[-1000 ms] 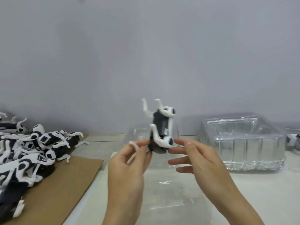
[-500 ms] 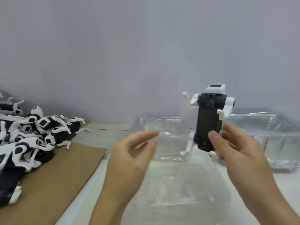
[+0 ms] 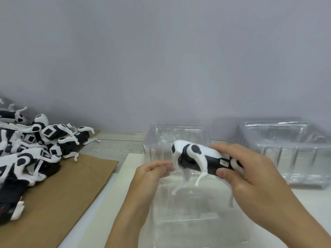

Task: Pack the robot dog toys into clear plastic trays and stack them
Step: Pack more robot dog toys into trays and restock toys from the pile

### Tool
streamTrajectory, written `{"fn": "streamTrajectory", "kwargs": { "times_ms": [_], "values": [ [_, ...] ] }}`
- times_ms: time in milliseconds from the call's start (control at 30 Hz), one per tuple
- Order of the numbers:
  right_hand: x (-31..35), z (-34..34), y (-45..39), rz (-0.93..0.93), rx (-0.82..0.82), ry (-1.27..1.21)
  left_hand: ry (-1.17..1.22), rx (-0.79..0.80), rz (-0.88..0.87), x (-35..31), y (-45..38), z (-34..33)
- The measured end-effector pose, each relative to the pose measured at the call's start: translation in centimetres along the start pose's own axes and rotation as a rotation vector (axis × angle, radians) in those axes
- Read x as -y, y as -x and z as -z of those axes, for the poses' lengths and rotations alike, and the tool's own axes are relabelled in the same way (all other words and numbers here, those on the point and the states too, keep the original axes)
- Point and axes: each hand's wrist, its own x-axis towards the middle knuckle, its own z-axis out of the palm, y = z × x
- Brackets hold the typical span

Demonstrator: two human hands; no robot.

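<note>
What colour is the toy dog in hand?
White with black patches, black body, on the toy dog; head view.

We see our right hand (image 3: 254, 178) holding the robot dog (image 3: 200, 161) above the near clear tray (image 3: 179, 230), whose open top gives room below. Our left hand (image 3: 152, 176) crowds the dog's head end. Behind stands another clear tray (image 3: 161, 138), and a stack of trays (image 3: 290, 158) blocks the right. The pile of dogs (image 3: 32, 153) on cardboard (image 3: 68, 190) fills the left.
</note>
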Motion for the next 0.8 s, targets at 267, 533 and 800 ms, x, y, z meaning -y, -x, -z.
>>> {"fn": "streamTrajectory", "kwargs": {
  "times_ms": [267, 533, 800],
  "values": [
    [0.1, -1.9, 0.4, -0.029, 0.267, 0.264, 0.081, 0.008, 0.035, -0.1, 0.0, -0.7],
    [-0.1, -2.7, 0.9, -0.008, 0.233, 0.303, 0.072, 0.003, 0.025, 0.1, -0.1, -1.0],
    [-0.3, -3.1, 0.7, -0.037, 0.161, 0.290, 0.192, 0.135, -0.032, 0.3, 0.0, -1.0]
  ]
}}
